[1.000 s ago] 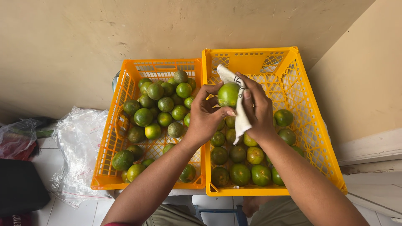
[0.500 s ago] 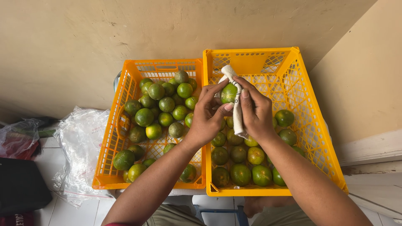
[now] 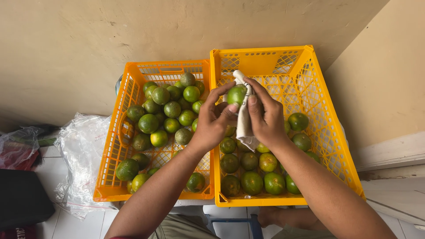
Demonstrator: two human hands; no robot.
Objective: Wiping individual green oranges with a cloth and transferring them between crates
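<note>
My left hand (image 3: 212,121) and my right hand (image 3: 265,117) meet over the right yellow crate (image 3: 327,128). Between the fingertips sits a green citrus fruit (image 3: 237,94), gripped by my left hand. My right hand presses a white cloth (image 3: 243,126) against the fruit's right side; the cloth hangs down below my palm. Under my hands the right crate holds several green fruits (image 3: 252,181) in its near half.
The left orange crate (image 3: 110,155) is filled with several green fruits (image 3: 172,109). Both crates stand against a beige wall (image 3: 88,44). Clear plastic bags (image 3: 82,150) lie on the white tiled floor at left, beside a dark object (image 3: 20,199).
My hands shifted slightly up and left with the fruit. The cloth has bunched closer around the fruit, and the fruit shows less between my fingers.
</note>
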